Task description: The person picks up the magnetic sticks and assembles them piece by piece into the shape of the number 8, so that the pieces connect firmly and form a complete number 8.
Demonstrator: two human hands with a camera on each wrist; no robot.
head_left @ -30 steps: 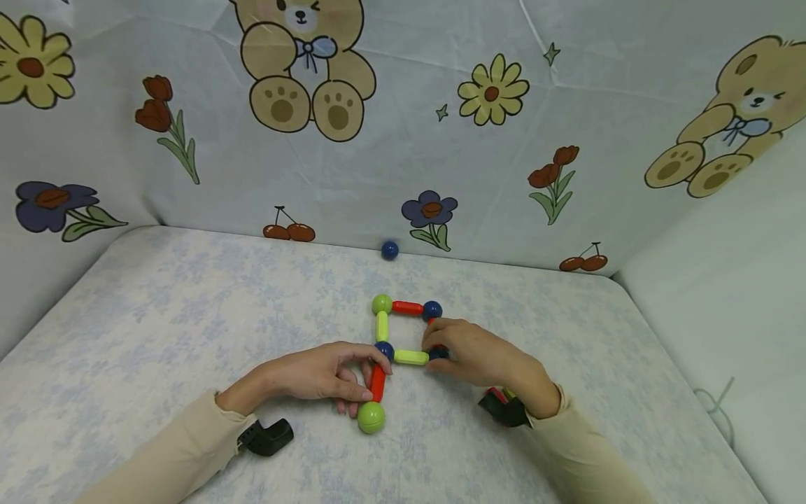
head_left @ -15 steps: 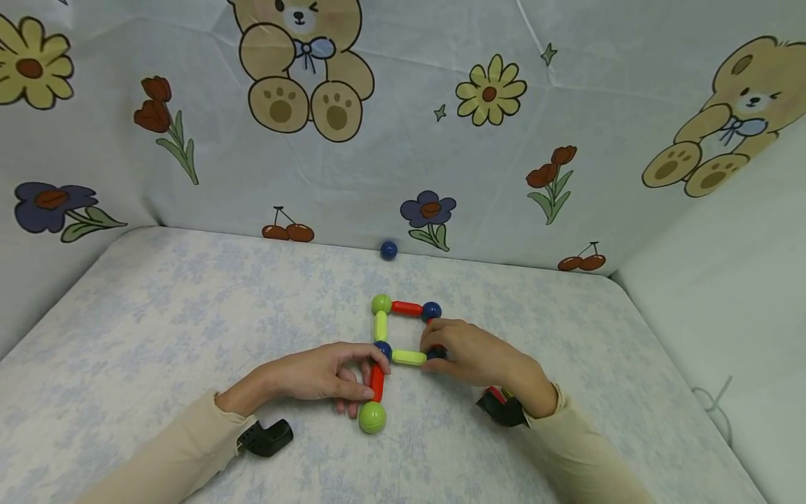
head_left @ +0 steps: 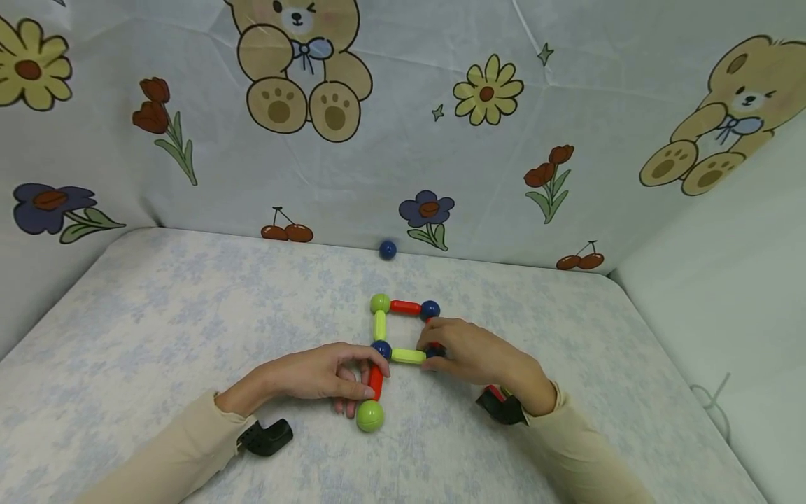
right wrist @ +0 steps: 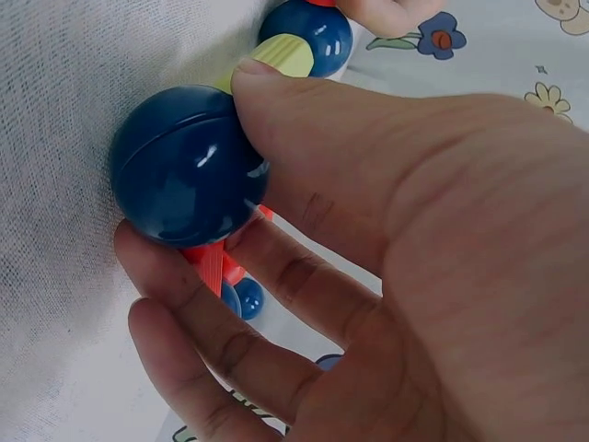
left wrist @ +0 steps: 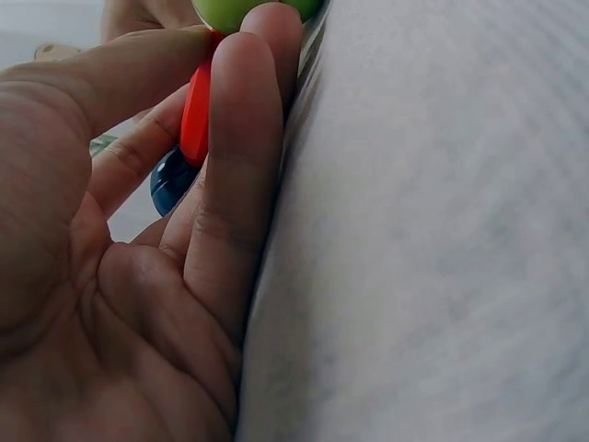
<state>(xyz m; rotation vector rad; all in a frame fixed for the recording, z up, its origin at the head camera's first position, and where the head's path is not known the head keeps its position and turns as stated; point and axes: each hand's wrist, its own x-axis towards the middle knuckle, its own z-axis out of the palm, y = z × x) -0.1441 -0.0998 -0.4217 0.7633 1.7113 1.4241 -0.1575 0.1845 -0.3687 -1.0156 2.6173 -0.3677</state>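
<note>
A flat figure of magnetic sticks and balls lies on the table. Its square has a green ball (head_left: 380, 303), a red stick (head_left: 406, 307), a blue ball (head_left: 430, 309) and two yellow-green sticks (head_left: 408, 356); the right-side red stick is mostly hidden. From the lower-left blue ball (head_left: 380, 348), a red stick (head_left: 376, 381) runs toward the near side to another green ball (head_left: 370, 416). My left hand (head_left: 317, 371) pinches this red stick between thumb and fingers. With thumb and fingers, my right hand (head_left: 475, 352) holds the square's lower-right blue ball (right wrist: 189, 166).
A loose blue ball (head_left: 387, 250) sits at the table's back edge, against the printed cloth wall (head_left: 352, 175). Black wrist devices (head_left: 267, 438) hang beneath both forearms. A thin cord (head_left: 714, 406) lies by the right wall.
</note>
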